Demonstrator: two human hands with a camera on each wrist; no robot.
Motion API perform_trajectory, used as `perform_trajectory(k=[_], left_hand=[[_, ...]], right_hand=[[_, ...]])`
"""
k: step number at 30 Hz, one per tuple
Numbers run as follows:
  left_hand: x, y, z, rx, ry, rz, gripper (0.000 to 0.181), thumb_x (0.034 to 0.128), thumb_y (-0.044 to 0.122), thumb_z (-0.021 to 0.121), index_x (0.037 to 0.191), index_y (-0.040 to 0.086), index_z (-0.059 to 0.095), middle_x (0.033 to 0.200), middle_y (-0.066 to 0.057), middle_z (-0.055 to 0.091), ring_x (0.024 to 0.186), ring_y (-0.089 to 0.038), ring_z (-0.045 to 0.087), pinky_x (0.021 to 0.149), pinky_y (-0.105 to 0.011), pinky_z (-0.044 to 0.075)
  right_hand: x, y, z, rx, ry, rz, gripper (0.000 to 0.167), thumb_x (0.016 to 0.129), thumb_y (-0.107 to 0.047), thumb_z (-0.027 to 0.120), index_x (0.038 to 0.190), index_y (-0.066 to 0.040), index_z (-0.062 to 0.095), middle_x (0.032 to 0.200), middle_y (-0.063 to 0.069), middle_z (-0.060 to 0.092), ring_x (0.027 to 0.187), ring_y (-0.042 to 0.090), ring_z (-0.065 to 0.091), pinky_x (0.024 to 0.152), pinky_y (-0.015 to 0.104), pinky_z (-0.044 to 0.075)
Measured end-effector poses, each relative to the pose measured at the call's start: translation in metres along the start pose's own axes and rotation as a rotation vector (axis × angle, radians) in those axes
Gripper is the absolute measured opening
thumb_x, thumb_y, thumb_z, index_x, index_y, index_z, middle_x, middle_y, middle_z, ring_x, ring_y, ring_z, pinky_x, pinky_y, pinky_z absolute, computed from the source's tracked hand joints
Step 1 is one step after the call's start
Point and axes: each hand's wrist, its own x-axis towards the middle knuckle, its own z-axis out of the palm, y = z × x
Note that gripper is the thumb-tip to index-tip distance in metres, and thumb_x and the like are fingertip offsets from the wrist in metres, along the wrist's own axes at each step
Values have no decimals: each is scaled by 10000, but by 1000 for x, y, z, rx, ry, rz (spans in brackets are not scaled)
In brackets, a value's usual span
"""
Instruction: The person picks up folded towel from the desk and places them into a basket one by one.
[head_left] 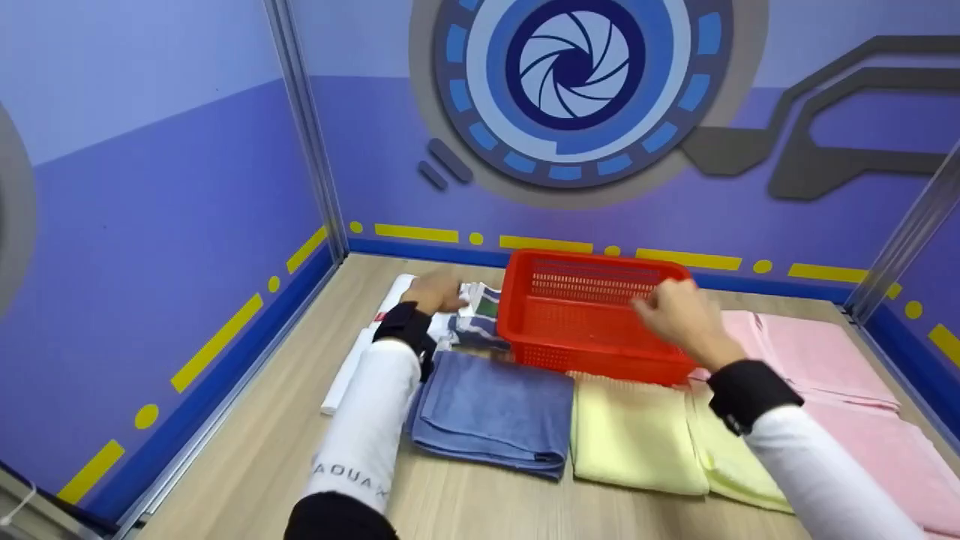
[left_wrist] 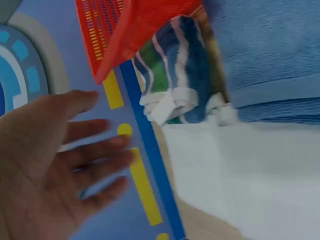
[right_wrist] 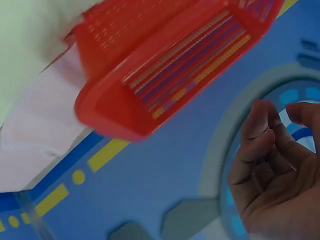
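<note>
The left hand is over the white cloth and beside a striped towel. In the left wrist view that hand has its fingers spread and holds nothing; the striped towel lies rolled or folded against the basket. Above the right end of the red basket is the right hand. Seen from the right wrist, this hand is empty, its fingers loosely bent, apart from the basket.
A folded blue towel lies in front of the basket, with yellow towels to its right. Pink towels cover the right side. Printed panels stand behind and at the sides.
</note>
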Motion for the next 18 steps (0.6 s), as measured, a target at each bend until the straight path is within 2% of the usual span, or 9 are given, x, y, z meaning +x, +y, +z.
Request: perform_trajectory(k=[2,4,5,6,7,9,12,15,18], left_hand=[[-13,-11,10,-88,-176,-66,375,967,326,639,1136,-2,710,1160,-186,741,855,-221,690,860,-367,577],[-23,-21,22,-165,-353,-117,441,969,366,637,1181,-16,698,1178,-205,737,764,-167,650,796,-298,562],[-26,-25,29,-212,-421,-134,483,975,385,632,1213,-33,683,1200,-221,725,759,-163,654,788,-280,559],[-29,-28,38,-252,-452,-147,518,974,403,629,1229,-47,666,1205,-229,721,778,-180,676,789,-269,558],[-31,-31,46,-314,-465,-162,526,977,402,632,1230,-60,646,1205,-245,716,826,-212,703,809,-274,571],[-34,-35,62,-442,-446,-188,476,978,377,644,1180,-52,604,1200,-288,700,957,-298,735,868,-324,597],[-35,-37,80,-591,-327,-225,349,944,303,709,1062,28,529,1105,-281,700,1073,-401,713,908,-410,606],[-35,-37,89,-660,-258,-257,353,899,255,767,1017,51,504,998,-201,678,1017,-402,725,878,-419,615],[-36,-34,94,-700,-231,-291,386,856,225,812,1028,21,534,905,-152,641,856,-344,729,821,-400,628]], right_hand=[[-8,-11,17,59,-153,3,462,1011,-336,619,608,-113,592,523,-31,459,469,125,487,442,238,378],[-14,-17,36,130,-307,21,414,1010,-334,625,702,-66,691,576,20,600,506,130,580,473,274,497],[-17,-18,47,160,-363,27,393,1010,-327,627,773,-32,733,632,70,665,536,151,630,508,307,549],[-19,-19,58,187,-407,33,381,1010,-316,626,835,-1,750,690,110,705,563,167,665,548,339,588],[-21,-19,69,217,-440,40,366,1009,-304,626,901,20,760,749,146,732,591,184,694,585,366,611],[-23,-20,90,265,-479,56,378,1008,-305,625,947,44,756,792,165,743,600,184,705,598,381,620],[-22,-23,113,314,-459,75,398,991,-334,652,855,31,736,723,118,718,566,154,678,554,339,602],[-20,-29,128,335,-386,85,407,950,-362,713,727,-22,687,627,74,669,516,129,634,503,305,574],[-18,-36,137,344,-343,114,403,898,-363,781,671,-58,646,567,44,621,483,127,605,469,298,557]])
